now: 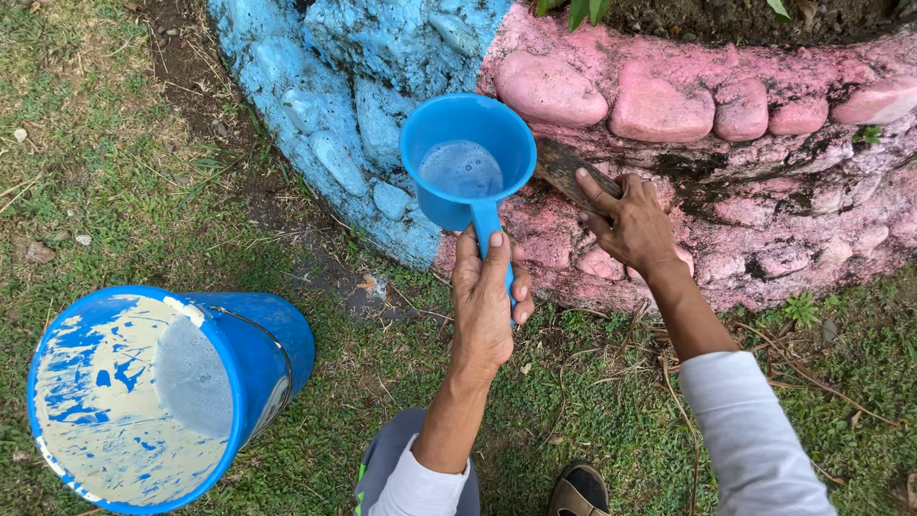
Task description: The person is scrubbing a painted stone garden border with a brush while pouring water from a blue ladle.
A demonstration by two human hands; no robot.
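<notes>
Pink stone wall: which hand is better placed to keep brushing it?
Right. The right hand already grips the brush, pressed against the pink stone wall. The left hand is occupied holding the blue dipper by its handle, with pale liquid inside, level in front of the wall.

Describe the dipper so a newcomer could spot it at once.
Find the painted stone wall, blue left, pink right. Where the colours meet, the left hand holds up the dipper: a round blue plastic cup with a straight handle, holding pale liquid, far smaller than the bucket.
</notes>
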